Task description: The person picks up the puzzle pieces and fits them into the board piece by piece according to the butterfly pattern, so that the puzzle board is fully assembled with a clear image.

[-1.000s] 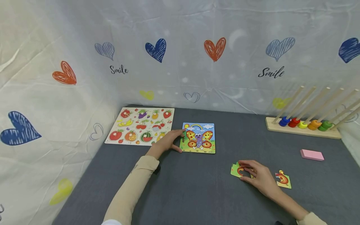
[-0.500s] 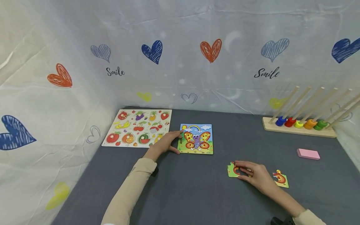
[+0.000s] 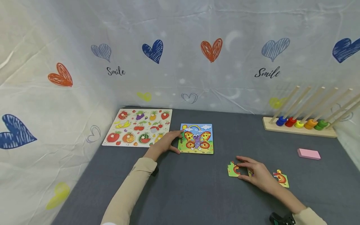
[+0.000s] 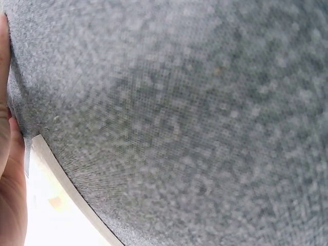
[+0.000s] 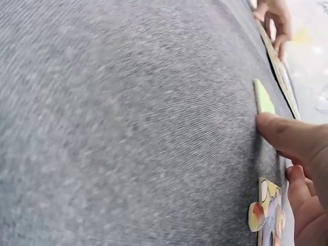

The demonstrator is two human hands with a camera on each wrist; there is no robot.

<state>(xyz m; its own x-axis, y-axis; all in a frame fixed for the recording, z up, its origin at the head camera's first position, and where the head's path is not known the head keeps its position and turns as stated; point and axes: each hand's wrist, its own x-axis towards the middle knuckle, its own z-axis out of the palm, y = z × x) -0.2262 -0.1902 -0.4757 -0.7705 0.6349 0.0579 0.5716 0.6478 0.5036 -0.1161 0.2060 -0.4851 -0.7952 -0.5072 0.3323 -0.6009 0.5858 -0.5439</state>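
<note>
My left hand (image 3: 166,143) lies at the left edge of the butterfly picture puzzle (image 3: 197,139), its fingers at the upper edge and its thumb by the lower left corner. My right hand (image 3: 260,175) is low over the table, thumb and fingers spread apart. Its thumb touches or lies just beside a green jigsaw piece (image 3: 232,170), seen in the right wrist view as a thin green piece (image 5: 263,97). Another jigsaw piece (image 3: 250,172) lies partly hidden beneath the hand. To the right of that hand is a third jigsaw piece (image 3: 282,179) with orange rings.
A fruit puzzle board (image 3: 140,127) lies at the back left, behind my left forearm. Toward the back right stands a wooden peg rack (image 3: 299,126) with coloured rings. A pink block (image 3: 308,154) sits at the right on the dark grey tabletop (image 3: 194,193).
The right hand's fingers have spread wider, away from the green piece, which was between them before. My left hand stays at the butterfly puzzle. The head view has shifted slightly.
</note>
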